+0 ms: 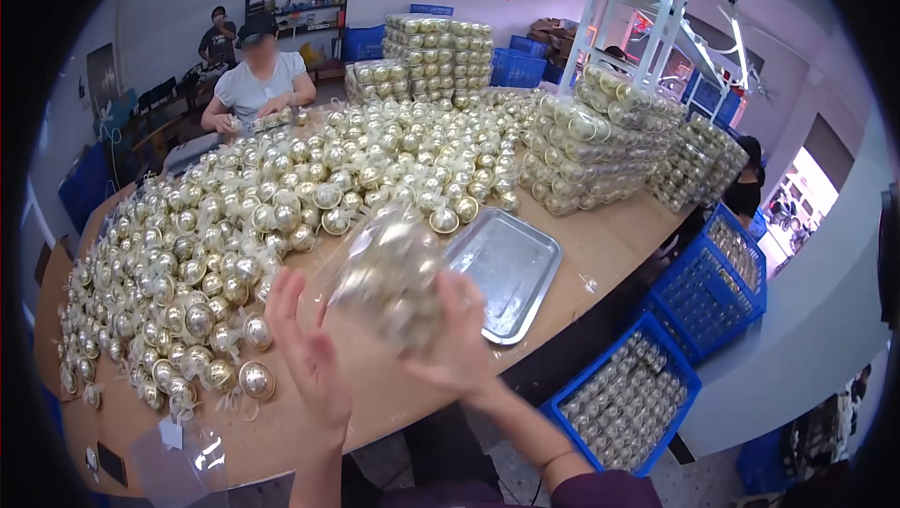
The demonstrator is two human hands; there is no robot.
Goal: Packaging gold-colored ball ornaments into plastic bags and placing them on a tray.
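A clear plastic bag of shiny gold ball ornaments (392,283) is up above the table, blurred by motion. My right hand (455,344) grips it from the right side. My left hand (314,349) is raised just left of the bag, fingers apart, with nothing in it. A big heap of gold ball ornaments with pale ribbons (309,171) spreads over the table beyond and to the left of my hands. Right of the bag lies a shallow silver metal tray (506,274). Loose clear plastic bags (178,461) rest at the near left edge.
Stacked packs of wrapped gold balls (591,152) stand at the table's right, with another stack (436,53) at the back. Blue crates of balls (619,395) sit below the right edge. A dark phone (112,464) lies near left. Across the table sits a co-worker (262,82).
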